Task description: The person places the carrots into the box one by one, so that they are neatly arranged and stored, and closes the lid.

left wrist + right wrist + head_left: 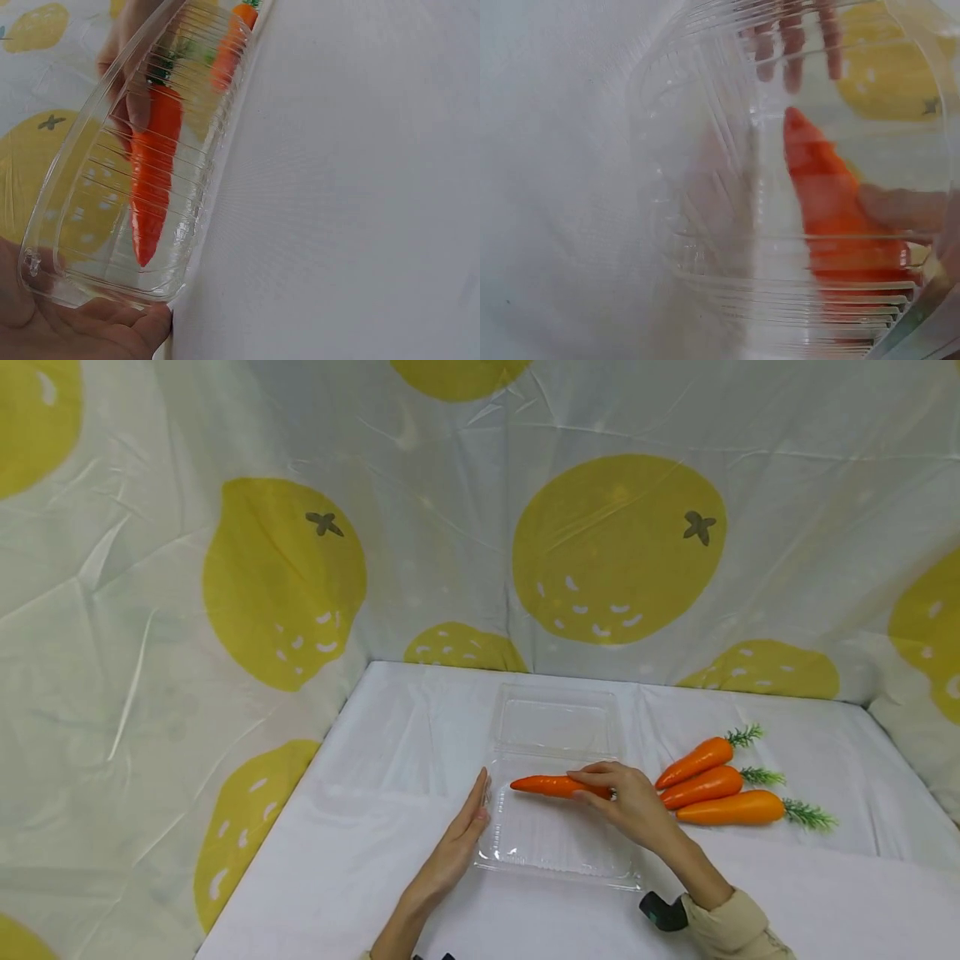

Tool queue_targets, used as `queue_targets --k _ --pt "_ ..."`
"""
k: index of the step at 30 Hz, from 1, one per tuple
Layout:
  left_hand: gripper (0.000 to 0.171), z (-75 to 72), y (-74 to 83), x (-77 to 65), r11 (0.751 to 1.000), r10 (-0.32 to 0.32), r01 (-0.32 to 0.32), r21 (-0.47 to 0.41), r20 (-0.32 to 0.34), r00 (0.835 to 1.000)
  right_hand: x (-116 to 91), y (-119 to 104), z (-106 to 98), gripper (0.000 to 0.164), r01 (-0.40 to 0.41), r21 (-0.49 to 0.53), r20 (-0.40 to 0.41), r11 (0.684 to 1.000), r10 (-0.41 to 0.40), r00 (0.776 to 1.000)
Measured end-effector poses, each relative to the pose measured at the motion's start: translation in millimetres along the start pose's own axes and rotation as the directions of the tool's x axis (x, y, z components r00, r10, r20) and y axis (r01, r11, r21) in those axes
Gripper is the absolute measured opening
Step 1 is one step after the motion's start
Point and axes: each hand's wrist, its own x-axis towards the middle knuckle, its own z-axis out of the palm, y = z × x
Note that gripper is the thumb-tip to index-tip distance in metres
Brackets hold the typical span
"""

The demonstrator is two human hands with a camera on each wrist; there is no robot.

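My right hand (630, 802) pinches an orange-red carrot (551, 786) near its thick end, with the tip pointing left. It is held over the base of a clear plastic clamshell box (558, 847), whose lid (555, 720) lies folded back at the far side. Through the box's ribbed wall, the left wrist view shows the carrot (156, 187) and some green leaves at its top. My left hand (453, 839) rests along the box's left side, its fingers fairly straight against the outer wall. The right wrist view also shows the carrot (825, 202) through clear plastic.
Right of the box lie three more carrots with green tops: an upper one (697, 762), a middle one (703, 787) and a lighter orange one (731, 808). A white cloth (360, 860) covers the table. Lemon-print sheets (450, 527) hang behind and at the sides.
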Motion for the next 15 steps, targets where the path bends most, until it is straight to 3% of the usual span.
queue_targets --k 15 --pt "0.059 -0.2 -0.1 0.8 1.000 0.004 -0.004 0.008 0.002 1.000 5.8 -2.6 7.0 0.029 0.008 -0.042 0.081 0.999 -0.004 0.997"
